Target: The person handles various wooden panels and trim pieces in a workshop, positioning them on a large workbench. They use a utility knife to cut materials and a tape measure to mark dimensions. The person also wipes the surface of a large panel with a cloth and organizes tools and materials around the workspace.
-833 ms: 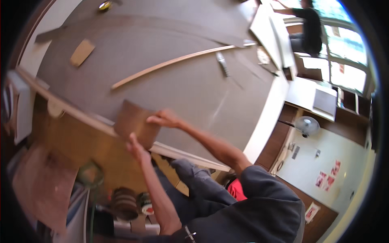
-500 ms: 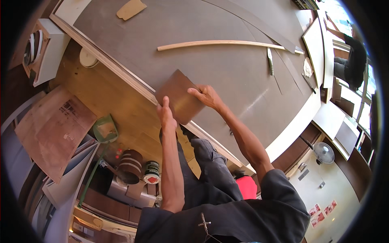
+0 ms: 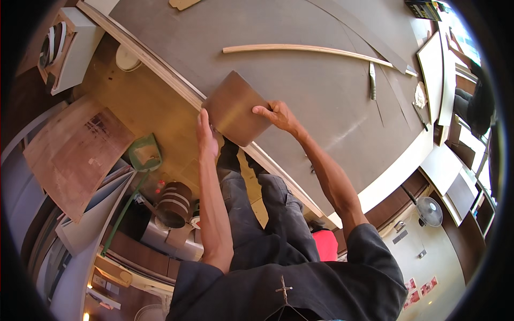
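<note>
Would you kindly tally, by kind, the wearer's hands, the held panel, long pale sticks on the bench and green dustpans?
Hands: 2 (left hand, right hand)
Panel: 1
Stick: 1
Dustpan: 1
Total: 5

No text can be read, even on the red slips (image 3: pixel 428 287) on the pale panel (image 3: pixel 444 261).

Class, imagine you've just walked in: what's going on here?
A person's right hand grips the right side of a flat, brown rectangular panel, thumb on top. The left hand is at its left edge, though its hold is unclear. The panel is over the near edge of a large grey-brown workbench. Beyond it on the bench lies a long, narrow, pale wooden strip.
</note>
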`<action>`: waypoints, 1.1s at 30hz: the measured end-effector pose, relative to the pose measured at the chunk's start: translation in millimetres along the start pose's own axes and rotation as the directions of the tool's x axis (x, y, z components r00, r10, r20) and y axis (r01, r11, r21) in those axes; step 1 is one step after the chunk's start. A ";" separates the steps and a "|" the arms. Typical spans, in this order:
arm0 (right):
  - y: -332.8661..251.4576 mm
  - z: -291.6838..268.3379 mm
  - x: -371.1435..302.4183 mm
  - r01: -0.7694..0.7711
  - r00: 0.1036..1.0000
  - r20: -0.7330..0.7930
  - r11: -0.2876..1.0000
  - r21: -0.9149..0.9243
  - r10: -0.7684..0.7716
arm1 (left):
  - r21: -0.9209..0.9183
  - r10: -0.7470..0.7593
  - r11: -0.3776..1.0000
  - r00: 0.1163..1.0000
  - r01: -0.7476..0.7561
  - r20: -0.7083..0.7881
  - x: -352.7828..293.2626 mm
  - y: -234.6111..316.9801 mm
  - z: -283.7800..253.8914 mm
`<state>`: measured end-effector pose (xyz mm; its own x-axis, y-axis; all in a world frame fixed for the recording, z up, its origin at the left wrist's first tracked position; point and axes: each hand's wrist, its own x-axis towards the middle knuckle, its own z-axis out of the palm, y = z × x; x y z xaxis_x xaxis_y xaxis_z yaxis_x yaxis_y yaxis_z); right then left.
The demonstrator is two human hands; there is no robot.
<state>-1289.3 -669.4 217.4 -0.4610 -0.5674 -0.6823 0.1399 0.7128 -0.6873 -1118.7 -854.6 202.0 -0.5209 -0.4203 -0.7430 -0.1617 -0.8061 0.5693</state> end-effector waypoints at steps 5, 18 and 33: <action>-37.1 2.8 21.3 0.072 0.995 -0.067 0.994 0.085 -0.067 | 0.264 0.212 0.941 0.977 -0.213 0.034 -49.7 -43.0 10.4; -77.7 7.3 51.8 -0.071 0.994 -0.065 0.980 0.187 0.084 | 0.264 0.401 0.891 0.913 -0.368 -0.081 -26.4 -27.4 64.8; -41.1 -2.7 -3.5 -0.002 0.999 0.041 0.999 -0.035 0.003 | -0.003 -0.006 1.000 0.988 0.006 -0.154 -5.5 -2.2 49.3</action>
<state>-1295.8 -695.7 248.7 -0.4240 -0.5816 -0.6943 0.1101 0.7278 -0.6769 -1156.8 -830.0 222.2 -0.3846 -0.4745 -0.7918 -0.1623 -0.8097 0.5640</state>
